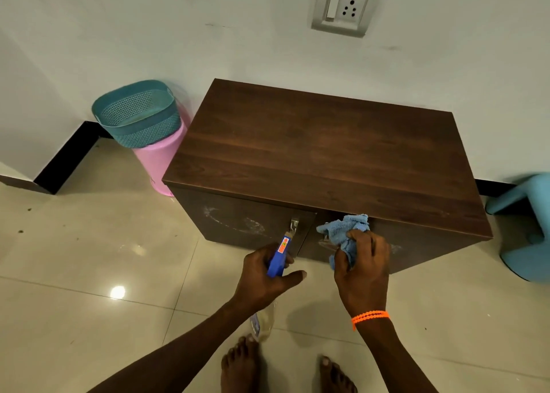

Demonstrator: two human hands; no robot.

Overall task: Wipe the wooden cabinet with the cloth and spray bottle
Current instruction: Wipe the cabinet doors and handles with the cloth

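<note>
Up front, left hand [262, 276] gripping spray bottle [278, 258] — orange label unreadable, right hand [361, 269] bunching cloth [345, 233]

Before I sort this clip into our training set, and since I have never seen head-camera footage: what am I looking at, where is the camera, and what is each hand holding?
This is one picture from a wide-angle camera worn on a person's head, looking down at their own arms and bare feet. No machine is involved. The left hand grips a spray bottle with a blue head, pointed at the front of a dark wooden cabinet. The right hand, with an orange band at the wrist, holds a crumpled blue cloth against the cabinet doors. White smears show on the left door. Beside the cabinet stands a teal basket set in a pink bin.
</note>
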